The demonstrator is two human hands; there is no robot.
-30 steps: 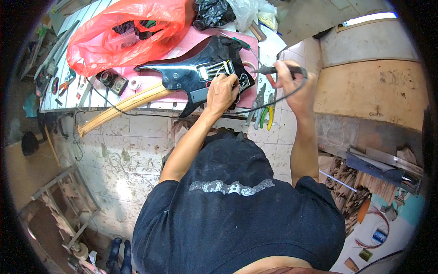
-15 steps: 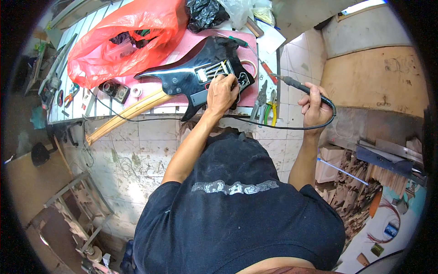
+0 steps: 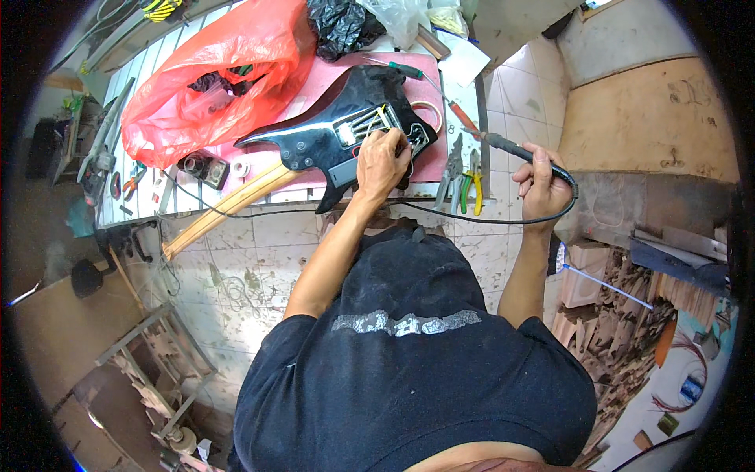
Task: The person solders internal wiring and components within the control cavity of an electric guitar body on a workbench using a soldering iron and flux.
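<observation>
A black electric guitar (image 3: pixel 330 106) lies back up on a pink pad (image 3: pixel 419 72), its pale wooden neck (image 3: pixel 220 212) reaching down-left past the bench edge. My left hand (image 3: pixel 381 165) has its fingers bent into the open cavity, closed on something I cannot make out. Off the guitar's right, my right hand (image 3: pixel 544 189) grips a soldering iron (image 3: pixel 511 146) with a looping black cord, tip pointing up-left. A red-handled screwdriver (image 3: pixel 462 118) lies near that tip. Grey pliers (image 3: pixel 448 181) and yellow-green pliers (image 3: pixel 475 189) rest below it at the bench edge.
The white slatted bench (image 3: pixel 118 200) holds a red plastic bag (image 3: pixel 173 118), a black bag (image 3: pixel 342 23), a small device (image 3: pixel 206 165) and a tape roll (image 3: pixel 240 169). A wooden cabinet (image 3: pixel 645 118) stands right. A metal frame (image 3: pixel 161 354) is lower left, wood pieces (image 3: pixel 598 354) lower right.
My right hand has moved right and down with the soldering iron, away from the guitar, and turned it. My left hand stays at the cavity. The view has shifted slightly.
</observation>
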